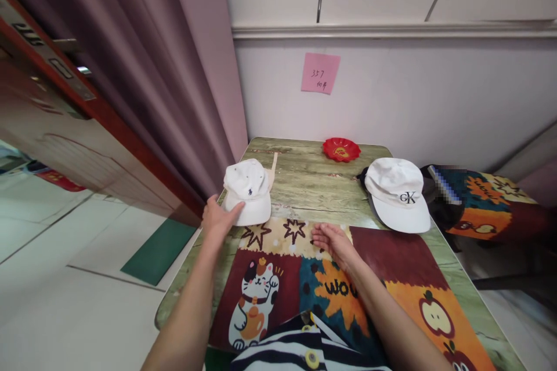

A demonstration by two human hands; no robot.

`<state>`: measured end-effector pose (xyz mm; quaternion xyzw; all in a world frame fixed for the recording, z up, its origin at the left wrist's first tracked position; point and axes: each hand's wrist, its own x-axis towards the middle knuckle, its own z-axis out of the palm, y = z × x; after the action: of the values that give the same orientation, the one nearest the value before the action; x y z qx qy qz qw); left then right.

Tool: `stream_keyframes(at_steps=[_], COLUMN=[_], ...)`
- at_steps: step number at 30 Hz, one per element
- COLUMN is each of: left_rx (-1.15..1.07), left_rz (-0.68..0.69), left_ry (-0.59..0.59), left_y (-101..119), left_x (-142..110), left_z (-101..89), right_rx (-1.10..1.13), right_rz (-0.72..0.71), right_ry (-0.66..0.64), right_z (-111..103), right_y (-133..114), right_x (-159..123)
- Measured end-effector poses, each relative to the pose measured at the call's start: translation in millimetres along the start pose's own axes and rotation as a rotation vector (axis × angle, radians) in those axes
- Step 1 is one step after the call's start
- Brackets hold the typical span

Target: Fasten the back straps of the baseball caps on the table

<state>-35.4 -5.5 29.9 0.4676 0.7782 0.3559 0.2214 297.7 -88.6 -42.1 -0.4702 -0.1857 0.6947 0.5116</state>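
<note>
A white baseball cap (248,182) with a small dark emblem sits at the left side of the table, brim toward me. My left hand (217,214) is at its left edge; the thumb lies over the brim and the other fingers are partly hidden at the cap's side. My right hand (333,240) hovers over or rests on the patterned mat (391,255), its fingers loosely bent with nothing in them. To the right, another white cap (395,191) with dark "CK"-like letters lies on top of something black.
A red scalloped dish (342,149) stands at the back of the wooden-topped table (304,179). Behind it, a pink note (321,73) is on the wall. At left hang purple curtains (191,69) beside a wooden door (87,104). A dark bag-like object (439,200) is on the right.
</note>
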Motion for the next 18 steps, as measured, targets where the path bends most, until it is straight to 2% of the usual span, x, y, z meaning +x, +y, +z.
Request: stream_keyframes(at_steps=[2, 5, 7, 13, 16, 18], left_rx=[0.009, -0.243, -0.396, -0.659, -0.704, -0.681], left_rz=[-0.026, -0.21, -0.274, -0.208, -0.159, -0.137], left_ry=[0.005, -0.065, -0.136, -0.299, -0.308, -0.286], left_y=[11, 23, 28, 64, 78, 76], left_x=[2, 10, 17, 40, 54, 62], left_z=[5.7, 12.5, 13.3, 6.0, 0.3, -5.1], right_rx=[-0.003, -0.004, -0.003, -0.028, -0.028, -0.026], right_rz=[-0.024, -0.07, -0.099, -0.126, -0.122, -0.126], right_ry=[-0.01, -0.032, -0.05, -0.074, -0.074, -0.076], right_z=[-2, -6, -9, -10, -9, -9], right_y=[2, 7, 9, 10, 9, 9], right_x=[0, -1, -1, -1, -2, -3])
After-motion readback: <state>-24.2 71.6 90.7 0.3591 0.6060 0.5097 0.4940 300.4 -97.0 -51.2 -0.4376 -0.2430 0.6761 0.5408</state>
